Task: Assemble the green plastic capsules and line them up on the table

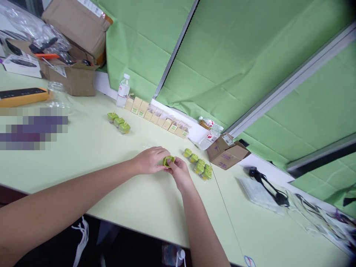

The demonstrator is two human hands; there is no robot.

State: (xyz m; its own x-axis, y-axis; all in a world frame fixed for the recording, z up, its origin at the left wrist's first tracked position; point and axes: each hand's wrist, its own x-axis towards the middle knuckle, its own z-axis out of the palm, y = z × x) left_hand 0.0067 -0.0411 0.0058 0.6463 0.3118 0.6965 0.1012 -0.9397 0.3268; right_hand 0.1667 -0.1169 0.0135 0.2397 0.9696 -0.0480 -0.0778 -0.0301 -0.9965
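A small green lid-like piece is held between my two hands above the pale table. My right hand pinches it, with the thumb on its near side. My left hand has its fingers closed at the left edge of the same piece; some fingertips are hidden. To the right of my hands stands a row of small clear containers with green lids. Farther back on the left, a short row of similar green-lidded containers stands on the table. Something thin and clear lies just beyond my left hand.
Small beige boxes line the wall beside an upright water bottle. More bottles lie near a brown carton. A glass jar and an orange power strip sit left. Cables lie right.
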